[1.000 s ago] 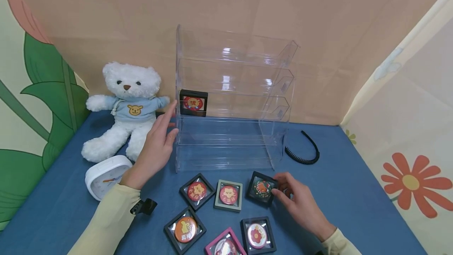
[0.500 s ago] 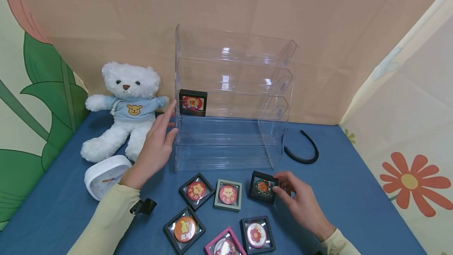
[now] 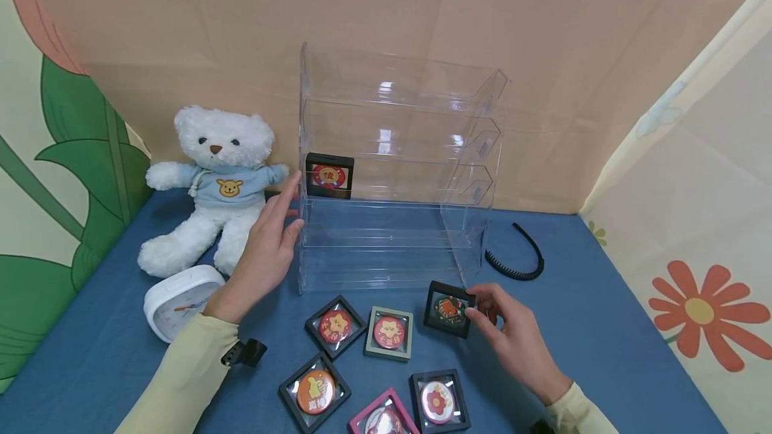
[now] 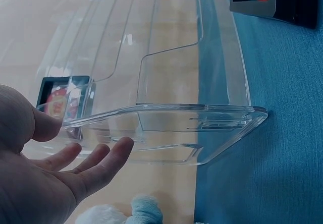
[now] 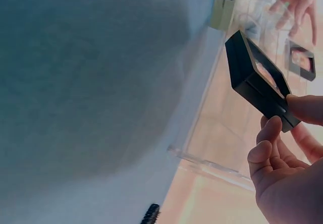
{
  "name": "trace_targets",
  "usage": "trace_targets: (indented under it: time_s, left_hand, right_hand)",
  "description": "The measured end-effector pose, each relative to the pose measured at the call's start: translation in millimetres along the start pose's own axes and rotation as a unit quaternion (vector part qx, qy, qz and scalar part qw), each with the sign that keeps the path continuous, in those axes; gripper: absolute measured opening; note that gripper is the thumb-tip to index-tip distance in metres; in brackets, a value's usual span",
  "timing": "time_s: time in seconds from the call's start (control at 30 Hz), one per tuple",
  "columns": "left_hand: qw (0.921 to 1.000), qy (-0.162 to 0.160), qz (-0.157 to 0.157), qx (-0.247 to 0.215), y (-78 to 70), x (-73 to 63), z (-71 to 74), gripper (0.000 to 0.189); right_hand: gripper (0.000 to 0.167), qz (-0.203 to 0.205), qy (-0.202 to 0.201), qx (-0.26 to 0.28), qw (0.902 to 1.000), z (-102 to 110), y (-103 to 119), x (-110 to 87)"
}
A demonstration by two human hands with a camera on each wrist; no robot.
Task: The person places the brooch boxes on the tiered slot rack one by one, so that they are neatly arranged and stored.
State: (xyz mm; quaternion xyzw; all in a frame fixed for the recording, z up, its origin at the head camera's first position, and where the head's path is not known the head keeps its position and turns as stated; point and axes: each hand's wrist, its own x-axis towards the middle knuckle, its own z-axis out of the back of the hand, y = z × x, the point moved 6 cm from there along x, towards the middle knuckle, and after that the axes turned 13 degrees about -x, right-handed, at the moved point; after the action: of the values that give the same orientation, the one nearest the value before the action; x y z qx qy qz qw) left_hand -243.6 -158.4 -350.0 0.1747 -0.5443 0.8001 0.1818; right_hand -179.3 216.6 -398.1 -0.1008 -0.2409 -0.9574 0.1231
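Note:
My right hand (image 3: pixel 512 340) pinches the right edge of a black-framed display case (image 3: pixel 449 310) holding a dark round badge with a red-orange design. In the right wrist view, thumb and fingers hold one end of that case (image 5: pixel 257 77), tilted in the air. My left hand (image 3: pixel 265 256) rests against the left side of a clear tiered rack (image 3: pixel 386 220). From the left wrist, its thumb touches the rack's edge (image 4: pixel 202 108) and its fingers lie relaxed along the side. Another black case (image 3: pixel 329 176) with a red badge stands at the left on a middle tier.
Several framed badges lie on the blue cloth (image 3: pixel 591 327) before the rack, among them a sage-green one (image 3: pixel 389 333) and a pink one (image 3: pixel 384 414). A white teddy bear (image 3: pixel 223 186) and a white clock (image 3: pixel 181 300) are at left. A black coil band (image 3: pixel 531 266) lies right of the rack.
The black display case has been lifted off the cloth and tipped more upright by my right hand, which moves up slightly. My left hand has stayed at the rack's side.

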Motion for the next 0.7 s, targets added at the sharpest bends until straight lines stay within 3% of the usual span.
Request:
trace_targets:
  time_s: [0.27,0.7]
  left_hand:
    - [1.0,0.002,-0.002,-0.001,0.6,0.0,0.9,0.075]
    - [1.0,0.007,0.006,-0.004,2.1,-0.2,0.8,0.074]
  right_hand:
    - [0.027,0.052,-0.024,-0.014,0.9983,5,16,12.6]
    - [0.029,0.102,-0.046,-0.001,0.9937,15,51,32.9]
